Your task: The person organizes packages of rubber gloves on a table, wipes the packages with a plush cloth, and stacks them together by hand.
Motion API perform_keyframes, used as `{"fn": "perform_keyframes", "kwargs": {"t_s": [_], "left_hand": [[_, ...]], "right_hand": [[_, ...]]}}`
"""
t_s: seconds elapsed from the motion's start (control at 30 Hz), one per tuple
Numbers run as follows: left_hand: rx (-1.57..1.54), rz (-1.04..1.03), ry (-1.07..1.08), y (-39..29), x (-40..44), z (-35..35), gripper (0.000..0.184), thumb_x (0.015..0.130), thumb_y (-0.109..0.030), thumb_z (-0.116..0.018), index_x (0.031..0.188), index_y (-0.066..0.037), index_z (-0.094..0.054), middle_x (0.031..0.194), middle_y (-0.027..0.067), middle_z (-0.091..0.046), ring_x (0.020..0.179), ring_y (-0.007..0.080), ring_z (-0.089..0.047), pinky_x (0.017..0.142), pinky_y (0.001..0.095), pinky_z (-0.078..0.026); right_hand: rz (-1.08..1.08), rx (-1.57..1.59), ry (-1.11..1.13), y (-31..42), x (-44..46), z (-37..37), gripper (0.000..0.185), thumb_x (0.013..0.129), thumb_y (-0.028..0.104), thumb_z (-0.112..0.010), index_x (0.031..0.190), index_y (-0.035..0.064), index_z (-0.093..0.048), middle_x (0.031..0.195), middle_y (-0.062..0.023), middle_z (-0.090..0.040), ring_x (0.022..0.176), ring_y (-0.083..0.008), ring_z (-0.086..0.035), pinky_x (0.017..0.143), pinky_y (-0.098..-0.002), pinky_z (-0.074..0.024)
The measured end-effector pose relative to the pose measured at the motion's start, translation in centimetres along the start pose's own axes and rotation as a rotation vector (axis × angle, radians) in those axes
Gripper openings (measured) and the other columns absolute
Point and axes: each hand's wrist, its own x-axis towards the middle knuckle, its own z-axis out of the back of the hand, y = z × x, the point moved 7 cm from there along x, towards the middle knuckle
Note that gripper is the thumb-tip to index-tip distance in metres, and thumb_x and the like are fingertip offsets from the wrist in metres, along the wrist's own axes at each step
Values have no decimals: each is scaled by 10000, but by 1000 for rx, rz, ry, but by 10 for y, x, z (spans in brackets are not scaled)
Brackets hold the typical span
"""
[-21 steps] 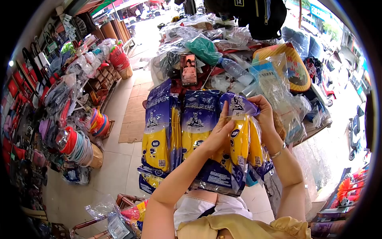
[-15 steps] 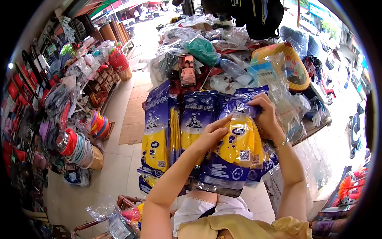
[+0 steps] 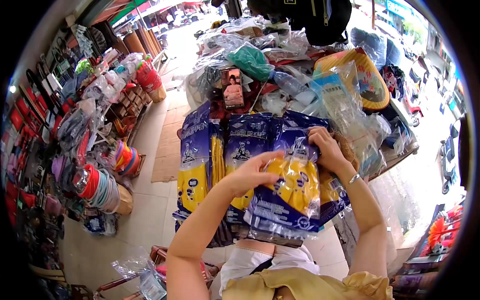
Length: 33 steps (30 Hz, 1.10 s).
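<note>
- Closest, the person's yellow top (image 3: 305, 287) and white shorts (image 3: 292, 261) fill the bottom edge.
- Just beyond the lap, the front packet (image 3: 285, 207), purple and yellow in clear wrap, slants between the hands, its lower end nearest the person.
- The left hand (image 3: 252, 174) lies over its left side, thumb and fingers slightly apart; whether it grips cannot be told.
- The right hand (image 3: 326, 150), a bracelet (image 3: 354, 178) on its wrist, curls its fingers around the upper right of the packet.
- Beside these, the left packet (image 3: 194, 160) and the middle packet (image 3: 243, 142) stand nearly upright.
- Behind the packets, a phone (image 3: 232, 90) leans on the pile, showing a person in pink.
- To its right are a clear bottle (image 3: 292, 86) and a yellow panel (image 3: 372, 80); a green bag (image 3: 252, 62) lies behind the bottle.
- Farther up hangs a black bag (image 3: 325, 22), with a bright street (image 3: 175, 25) beyond.
</note>
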Motion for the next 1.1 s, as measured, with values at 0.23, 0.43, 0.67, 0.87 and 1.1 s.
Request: {"fn": "perform_keyframes", "kwargs": {"t_s": [0.23,0.43,0.67,0.87,1.1], "left_hand": [[828,-54,-109,2,-26,-23,646,825,-98,-671,1423,-96,-425,1202,95,-567,780,112,-531,697,258,-481],[804,-177,-161,16,-26,-23,610,840,-209,-683,1392,-91,-453,1121,172,-585,880,234,-574,776,314,-474],[1109,-94,-357,-3,-36,-32,613,832,-275,-709,1375,-114,-475,1132,180,-583,922,314,-590,802,378,-493],[1309,-559,-491,-29,-19,-34,388,817,-199,-686,1181,-84,-622,1033,114,-592,956,306,-584,844,389,-478],[1438,-550,-416,-31,20,-41,64,842,-99,-600,890,-58,-589,869,100,-616,875,303,-578,765,430,-464]], "right_hand": [[-244,-233,32,-30,-13,6,528,703,-94,-513,1186,109,-584,1239,-134,-551,1230,-335,-459,985,-413,-456],[-410,-315,-264,-39,-10,4,519,766,-101,-503,1245,92,-544,1250,-151,-553,1167,-364,-511,930,-414,-481],[-1321,1564,-323,-19,-29,-48,438,976,436,-493,1279,122,-533,1096,-22,-645,959,-193,-627,790,-378,-539],[-1125,1318,8,3,-51,-42,441,930,425,-592,1239,115,-541,1068,-14,-633,918,-141,-612,743,-333,-534],[-918,1438,-35,20,-38,-40,436,816,152,-736,1196,75,-536,993,0,-609,916,-102,-581,795,-255,-493]]}}
